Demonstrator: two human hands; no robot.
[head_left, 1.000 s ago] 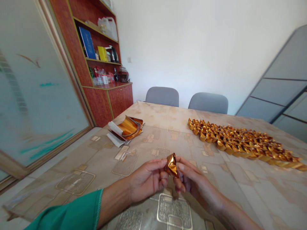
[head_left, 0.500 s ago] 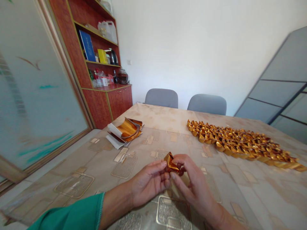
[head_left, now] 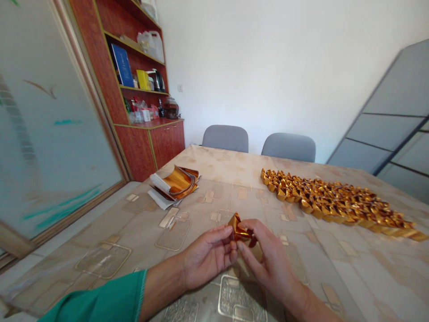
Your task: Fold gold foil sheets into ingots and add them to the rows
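Left fingers [head_left: 227, 230]: pinching the gold foil piece [head_left: 237, 230] by its left side
Right fingers [head_left: 255, 226]: gripping its right side
Foil: between them, over the bench [head_left: 214, 163]
Folding: shaping it, I'd guess
Next press: probably wants gentleness

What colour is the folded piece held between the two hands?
Shiny gold-copper: the folded piece shows best in the head view.

Table [head_left: 214, 162] is bearing a beige, rectangle-patterned cover [head_left: 150, 237]. Left: a curled stack of gold sheets [head_left: 179, 181] is lying on it. Right: folded gold pieces [head_left: 335, 201] are sitting in packed rows.
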